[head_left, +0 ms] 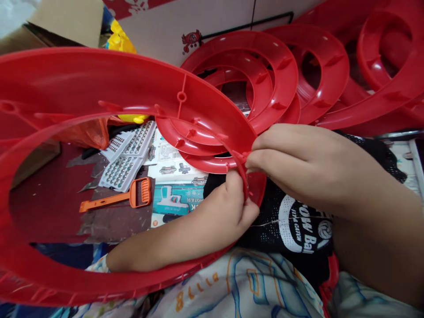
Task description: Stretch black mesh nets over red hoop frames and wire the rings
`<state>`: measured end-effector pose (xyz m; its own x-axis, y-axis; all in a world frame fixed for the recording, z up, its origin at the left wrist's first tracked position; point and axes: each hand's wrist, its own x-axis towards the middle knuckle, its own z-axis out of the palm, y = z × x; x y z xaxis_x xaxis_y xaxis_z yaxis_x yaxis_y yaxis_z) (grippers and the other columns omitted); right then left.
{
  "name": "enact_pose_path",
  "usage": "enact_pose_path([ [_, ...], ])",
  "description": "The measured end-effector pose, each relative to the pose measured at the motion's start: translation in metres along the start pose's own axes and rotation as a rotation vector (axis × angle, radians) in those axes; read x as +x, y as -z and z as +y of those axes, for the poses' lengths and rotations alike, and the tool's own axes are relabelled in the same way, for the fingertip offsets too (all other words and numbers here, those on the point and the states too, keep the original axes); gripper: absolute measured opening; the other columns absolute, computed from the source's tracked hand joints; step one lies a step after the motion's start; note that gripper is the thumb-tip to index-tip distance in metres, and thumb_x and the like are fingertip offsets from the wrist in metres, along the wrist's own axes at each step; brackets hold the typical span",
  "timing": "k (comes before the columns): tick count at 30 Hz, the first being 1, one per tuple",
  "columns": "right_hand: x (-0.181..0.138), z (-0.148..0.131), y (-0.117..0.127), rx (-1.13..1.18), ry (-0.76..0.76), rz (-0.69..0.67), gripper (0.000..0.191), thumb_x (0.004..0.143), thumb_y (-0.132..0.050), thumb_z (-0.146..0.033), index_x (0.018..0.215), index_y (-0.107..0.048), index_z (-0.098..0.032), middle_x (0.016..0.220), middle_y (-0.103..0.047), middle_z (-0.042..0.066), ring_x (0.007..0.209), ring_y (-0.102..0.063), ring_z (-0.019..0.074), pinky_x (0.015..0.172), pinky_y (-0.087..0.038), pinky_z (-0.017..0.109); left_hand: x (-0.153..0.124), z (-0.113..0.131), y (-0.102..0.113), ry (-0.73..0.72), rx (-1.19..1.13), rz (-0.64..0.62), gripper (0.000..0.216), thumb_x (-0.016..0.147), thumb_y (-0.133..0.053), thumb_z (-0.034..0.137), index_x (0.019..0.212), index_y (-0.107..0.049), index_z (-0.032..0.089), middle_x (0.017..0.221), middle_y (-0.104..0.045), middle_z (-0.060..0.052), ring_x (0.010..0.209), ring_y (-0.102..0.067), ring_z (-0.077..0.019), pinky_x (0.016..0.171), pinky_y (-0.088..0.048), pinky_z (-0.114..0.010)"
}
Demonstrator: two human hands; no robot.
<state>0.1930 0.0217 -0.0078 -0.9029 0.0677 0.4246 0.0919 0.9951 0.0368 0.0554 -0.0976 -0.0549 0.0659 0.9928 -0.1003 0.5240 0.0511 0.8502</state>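
A large red plastic ring (129, 79) is held up close in front of me, its ribbed side and screw-hole bosses showing. My left arm reaches through its opening, and my left hand (236, 201) is closed around the right part of its rim. Above it, my right hand (294, 163) pinches the same part of the rim from the outside. Small red plastic bits show by the right fingertips; I cannot tell whether they belong to the ring or are a separate piece. The two hands are close together, with the rim between them.
More red rings (281, 62) lie overlapped behind. Through the held ring show an orange plastic tool (141, 192), trays of small metallic balls (119, 172) and a teal box (172, 198) with a toy-gun picture. Black printed cloth (304, 221) lies below my right hand. A cardboard box (69, 22) stands back left.
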Motion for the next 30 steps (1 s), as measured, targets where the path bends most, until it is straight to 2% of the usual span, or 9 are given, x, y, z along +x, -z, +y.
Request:
enact_pose_path([
  [6,-0.003,0.007,-0.005,0.055,-0.001,-0.032,0.03,0.098,-0.035,-0.015,0.085,-0.062,-0.014,0.086,-0.061,0.006,0.074,-0.056,0.0141,0.061,-0.046,0.026,0.0,-0.001,0.001,-0.023,-0.03,-0.076,0.02,0.082,-0.042,0.021,0.09,-0.024,0.023,0.068,-0.044,0.003,0.056,-0.044,-0.0153,0.051,-0.032,-0.031],
  [11,-0.008,0.008,-0.005,0.036,-0.018,0.033,0.028,0.099,-0.038,-0.019,0.084,-0.061,-0.016,0.088,-0.064,0.004,0.081,-0.061,0.0154,0.067,-0.05,0.027,-0.003,-0.003,0.004,-0.035,-0.147,-0.14,0.02,0.089,-0.046,0.026,0.101,-0.033,0.019,0.076,-0.053,-0.001,0.062,-0.049,-0.0151,0.058,-0.041,-0.033],
  [14,-0.009,0.007,-0.004,0.06,-0.002,0.077,0.029,0.1,-0.036,-0.018,0.087,-0.062,-0.016,0.097,-0.066,0.005,0.093,-0.063,0.0157,0.075,-0.054,0.027,-0.006,-0.004,0.003,-0.05,-0.257,-0.148,0.028,0.091,-0.05,0.026,0.114,-0.037,0.018,0.083,-0.056,-0.002,0.071,-0.054,-0.0151,0.068,-0.048,-0.033],
  [17,-0.01,0.005,-0.004,0.058,0.015,0.113,0.031,0.101,-0.034,-0.018,0.088,-0.062,-0.015,0.092,-0.066,0.003,0.093,-0.064,0.0146,0.08,-0.055,0.027,-0.007,-0.003,0.001,-0.052,-0.455,-0.129,0.033,0.091,-0.055,0.026,0.121,-0.042,0.018,0.093,-0.059,-0.003,0.076,-0.057,-0.013,0.072,-0.052,-0.029],
  [20,-0.011,0.003,-0.004,0.043,0.002,0.131,0.033,0.101,-0.033,-0.017,0.087,-0.062,-0.014,0.087,-0.064,0.003,0.09,-0.063,0.0144,0.082,-0.055,0.028,-0.004,0.001,0.0,-0.105,-0.668,-0.073,0.025,0.089,-0.06,0.023,0.112,-0.052,0.016,0.096,-0.062,-0.004,0.081,-0.06,-0.0115,0.073,-0.054,-0.024],
  [23,-0.011,0.002,-0.004,0.015,0.011,0.131,0.036,0.101,-0.032,-0.017,0.085,-0.063,-0.014,0.084,-0.063,0.003,0.087,-0.063,0.0143,0.078,-0.054,0.027,0.002,0.004,-0.003,-0.124,-0.83,0.01,0.012,0.088,-0.059,0.016,0.098,-0.052,0.017,0.085,-0.062,0.0,0.078,-0.062,-0.0093,0.072,-0.054,-0.02],
  [25,-0.01,0.003,-0.005,0.005,0.034,0.123,0.036,0.101,-0.032,-0.018,0.083,-0.063,-0.014,0.082,-0.063,0.003,0.083,-0.062,0.0142,0.073,-0.053,0.027,0.004,0.003,-0.005,-0.149,-0.824,0.098,0.015,0.088,-0.056,0.013,0.097,-0.046,0.02,0.084,-0.061,0.003,0.068,-0.058,-0.0058,0.063,-0.051,-0.016],
  [27,-0.009,0.003,-0.006,0.012,0.032,0.104,0.037,0.101,-0.033,-0.019,0.081,-0.063,-0.014,0.08,-0.063,0.003,0.077,-0.061,0.0139,0.066,-0.05,0.026,0.006,0.001,-0.007,-0.167,-0.712,0.156,0.019,0.088,-0.053,0.012,0.096,-0.039,0.023,0.087,-0.059,0.004,0.062,-0.054,-0.0036,0.053,-0.045,-0.013],
  [30,-0.007,0.004,-0.006,0.12,-0.089,0.035,0.037,0.1,-0.033,-0.019,0.081,-0.064,-0.014,0.076,-0.063,0.002,0.066,-0.058,0.0111,0.056,-0.042,0.023,0.005,-0.004,-0.008,-0.095,-0.476,0.198,0.028,0.084,-0.055,0.01,0.092,-0.032,0.024,0.084,-0.054,0.005,0.064,-0.052,-0.0053,0.053,-0.041,-0.016],
])
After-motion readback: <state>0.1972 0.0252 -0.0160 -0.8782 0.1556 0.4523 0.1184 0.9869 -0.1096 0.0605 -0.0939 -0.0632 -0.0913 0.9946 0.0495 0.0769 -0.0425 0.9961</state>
